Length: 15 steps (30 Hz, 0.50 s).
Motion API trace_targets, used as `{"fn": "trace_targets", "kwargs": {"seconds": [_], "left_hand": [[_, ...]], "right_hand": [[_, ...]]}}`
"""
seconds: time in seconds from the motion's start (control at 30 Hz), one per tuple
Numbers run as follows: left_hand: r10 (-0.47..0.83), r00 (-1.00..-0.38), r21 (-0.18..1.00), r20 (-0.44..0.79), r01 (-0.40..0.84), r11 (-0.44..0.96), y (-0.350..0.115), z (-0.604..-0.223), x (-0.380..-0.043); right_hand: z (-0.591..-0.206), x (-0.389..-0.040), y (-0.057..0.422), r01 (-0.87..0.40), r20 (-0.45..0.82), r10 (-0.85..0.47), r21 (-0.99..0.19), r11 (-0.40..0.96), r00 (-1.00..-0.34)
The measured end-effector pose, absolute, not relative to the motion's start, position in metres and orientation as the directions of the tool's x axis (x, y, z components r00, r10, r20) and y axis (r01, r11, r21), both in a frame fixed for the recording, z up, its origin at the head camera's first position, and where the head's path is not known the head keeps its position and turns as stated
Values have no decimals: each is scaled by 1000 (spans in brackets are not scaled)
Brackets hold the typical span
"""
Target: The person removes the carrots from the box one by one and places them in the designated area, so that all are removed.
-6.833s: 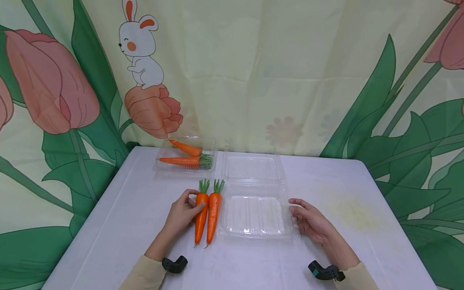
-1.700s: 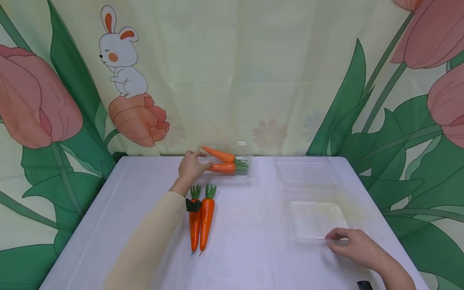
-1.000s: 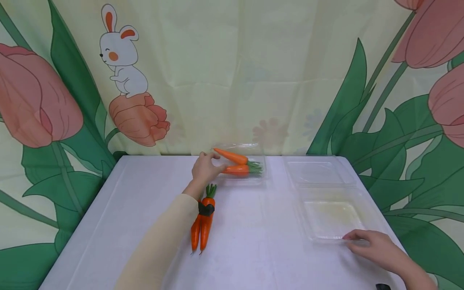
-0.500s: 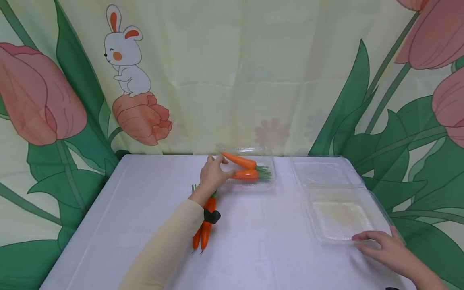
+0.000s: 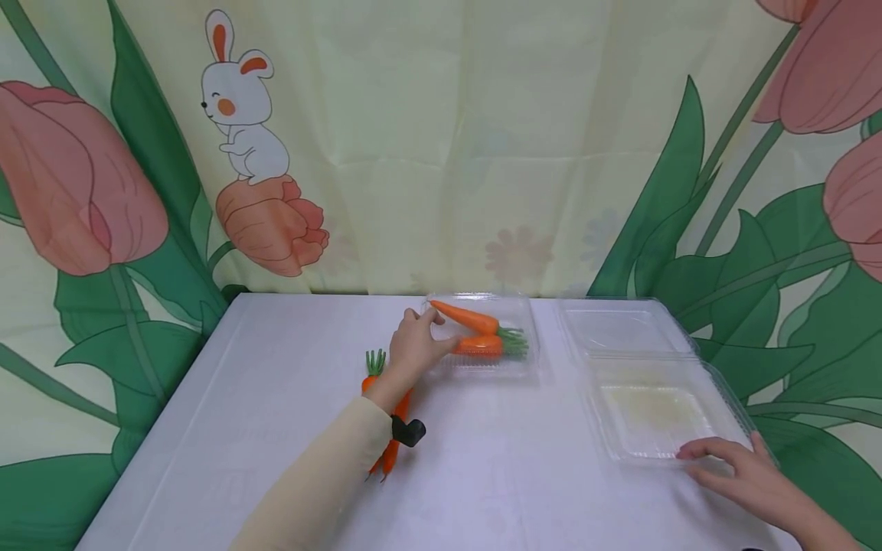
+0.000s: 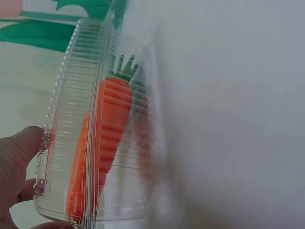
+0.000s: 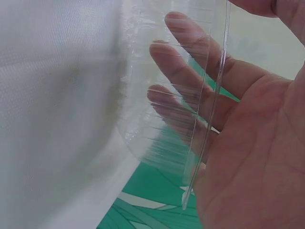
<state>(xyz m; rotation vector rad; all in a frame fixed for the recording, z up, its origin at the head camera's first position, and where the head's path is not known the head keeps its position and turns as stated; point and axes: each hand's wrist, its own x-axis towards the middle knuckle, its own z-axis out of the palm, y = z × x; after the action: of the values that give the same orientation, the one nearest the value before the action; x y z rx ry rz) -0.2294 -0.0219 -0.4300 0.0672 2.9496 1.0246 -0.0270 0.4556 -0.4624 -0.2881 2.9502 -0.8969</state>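
My left hand [image 5: 416, 344] grips the left end of a clear plastic clamshell box with carrots [image 5: 482, 366] near the table's back edge. Through its ribbed wall in the left wrist view an orange carrot [image 6: 114, 114] with green stem stubs shows; its lid appears closed. At the right, my right hand [image 5: 744, 478] holds the front right corner of a second clamshell box [image 5: 654, 448], which lies open with its lid [image 5: 613, 325] spread to the back. In the right wrist view the fingers [image 7: 190, 71] show through clear plastic.
Two loose carrots [image 5: 390, 455] lie side by side on the white table [image 5: 289, 360], partly hidden under my left wrist and its black band [image 5: 408, 432]. A printed curtain [image 5: 413, 153] hangs behind the table's back edge.
The left hand, which was on a loose carrot, has taken the carrot box and slid it right and nearer. The open box has shifted right with my right hand.
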Motion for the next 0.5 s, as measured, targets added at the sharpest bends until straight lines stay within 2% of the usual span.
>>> {"fn": "trace_targets", "kwargs": {"seconds": [0.33, 0.5], "left_hand": [[78, -997, 615, 10, 67, 785, -17, -429, -206], [73, -997, 613, 27, 74, 786, -16, -430, -191]], "right_hand": [[-459, -31, 455, -97, -72, -161, -547, 832, -984], [-458, -30, 455, -131, -21, -174, -573, 809, -984]]}}
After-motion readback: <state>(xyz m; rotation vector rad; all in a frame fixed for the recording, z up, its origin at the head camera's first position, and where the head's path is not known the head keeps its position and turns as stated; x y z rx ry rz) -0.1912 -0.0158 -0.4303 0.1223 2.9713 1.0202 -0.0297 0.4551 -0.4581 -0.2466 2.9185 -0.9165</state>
